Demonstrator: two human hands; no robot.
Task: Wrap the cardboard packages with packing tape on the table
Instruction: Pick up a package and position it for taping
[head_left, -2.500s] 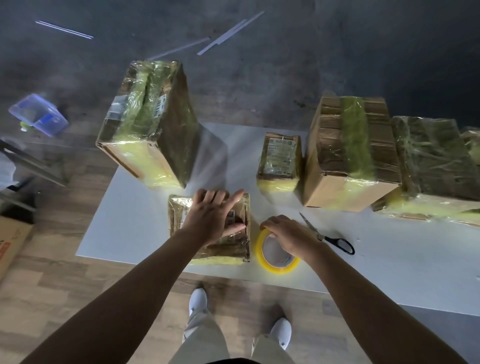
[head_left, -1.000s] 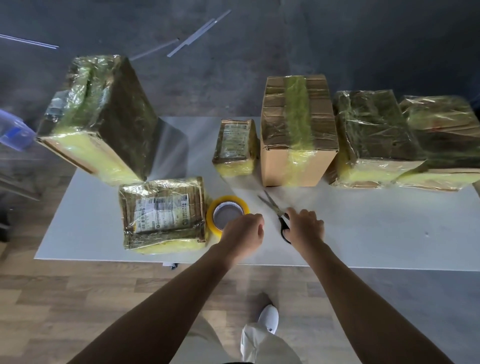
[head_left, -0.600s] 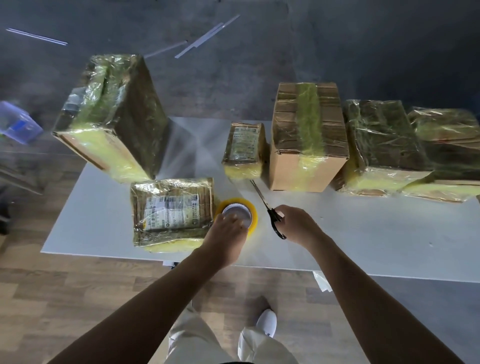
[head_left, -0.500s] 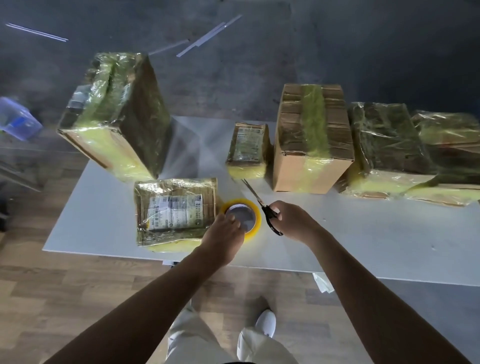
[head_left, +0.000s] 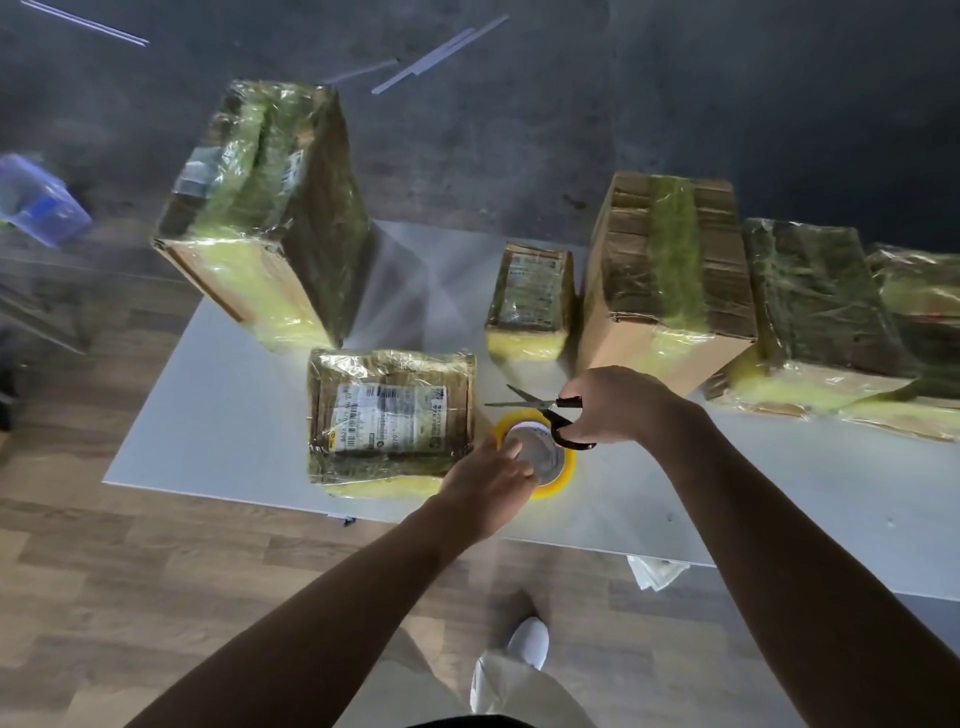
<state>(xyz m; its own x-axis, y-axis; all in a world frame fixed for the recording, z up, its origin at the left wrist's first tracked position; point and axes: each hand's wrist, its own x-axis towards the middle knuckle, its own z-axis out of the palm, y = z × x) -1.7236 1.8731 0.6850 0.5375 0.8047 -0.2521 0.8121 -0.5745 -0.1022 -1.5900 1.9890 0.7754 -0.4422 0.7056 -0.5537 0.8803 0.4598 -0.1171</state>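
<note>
scissors (head_left: 540, 408) have been lifted and swung leftward since a moment ago and are gripped by the right hand (head_left: 613, 405), blades parted, probably to cut tape. the tape roll (head_left: 565, 467) is held down on the surface (head_left: 208, 415) at lower centre by the left hand (head_left: 488, 488), fingers curled, beside the wrapped package (head_left: 389, 421).

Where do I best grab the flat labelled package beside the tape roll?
Take the flat labelled package by its near long edge and its left short edge, coming from the table's front. It lies flat, label up; both edges are free, while the tape roll and the left hand crowd its right side and a tall box stands just behind.
</note>
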